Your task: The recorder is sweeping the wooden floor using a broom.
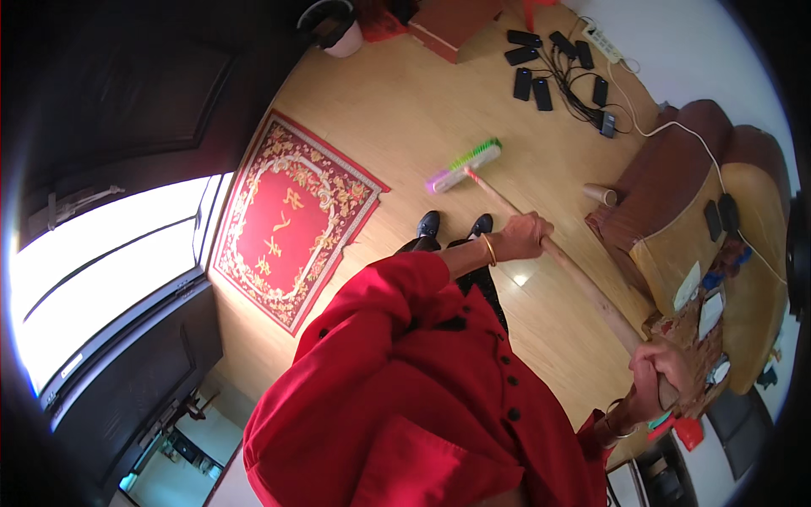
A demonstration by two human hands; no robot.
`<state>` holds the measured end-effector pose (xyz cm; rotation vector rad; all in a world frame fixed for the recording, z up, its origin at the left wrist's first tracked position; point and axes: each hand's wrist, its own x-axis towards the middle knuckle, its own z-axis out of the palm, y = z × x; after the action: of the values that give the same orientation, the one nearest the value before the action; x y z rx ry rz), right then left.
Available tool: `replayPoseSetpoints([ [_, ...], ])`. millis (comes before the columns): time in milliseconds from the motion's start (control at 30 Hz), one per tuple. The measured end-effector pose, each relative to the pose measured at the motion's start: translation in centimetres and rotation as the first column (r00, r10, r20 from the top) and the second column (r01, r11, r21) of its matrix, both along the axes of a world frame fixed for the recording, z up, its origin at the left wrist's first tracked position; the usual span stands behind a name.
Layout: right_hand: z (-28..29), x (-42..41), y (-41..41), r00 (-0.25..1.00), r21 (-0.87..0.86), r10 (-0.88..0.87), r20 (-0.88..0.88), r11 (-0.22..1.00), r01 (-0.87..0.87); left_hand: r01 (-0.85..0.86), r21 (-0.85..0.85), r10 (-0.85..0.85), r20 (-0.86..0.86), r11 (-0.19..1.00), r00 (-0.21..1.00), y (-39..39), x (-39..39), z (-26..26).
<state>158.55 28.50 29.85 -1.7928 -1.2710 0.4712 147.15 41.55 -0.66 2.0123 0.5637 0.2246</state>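
My left hand, with a gold bangle at the wrist, grips the wooden handle of a broom partway along its length. My right hand is closed around the handle near its upper end, close to the sofa. The handle slants down and away to the broom head, which lies on the wood-look floor beyond my black shoes. Its pale block carries green bristles at one end and purple at the other. Both sleeves belong to a red buttoned jacket.
Left lies a red floral doormat bearing writing, beside a dark door and bright opening. Several black devices with cables and a power strip occupy the far floor. Right stands a brown-and-tan sofa, a cardboard tube near it.
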Motion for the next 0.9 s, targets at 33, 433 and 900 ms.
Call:
replayPoseSetpoints([
  [33, 0.4, 0.4, -0.3, 1.0, 0.015, -0.004, 0.018, 1.0, 0.003, 0.065, -0.063, -0.067, -0.031, 0.996, 0.997, -0.5, 0.7, 0.9],
  [433, -3.9, 4.5, -2.5, 0.974, 0.342, -0.057, -0.22, 0.93, 0.132, 0.047, 0.319, -0.031, -0.055, 0.946, 0.998, 5.5, 3.9, 1.6],
  [900, -15.4, 2.3, 2.1, 0.791, 0.022, -0.261, -0.554, 0.945, 0.327, -0.037, 0.296, 0.163, -0.412, 0.954, 0.896, 10.7, 7.2, -7.3],
])
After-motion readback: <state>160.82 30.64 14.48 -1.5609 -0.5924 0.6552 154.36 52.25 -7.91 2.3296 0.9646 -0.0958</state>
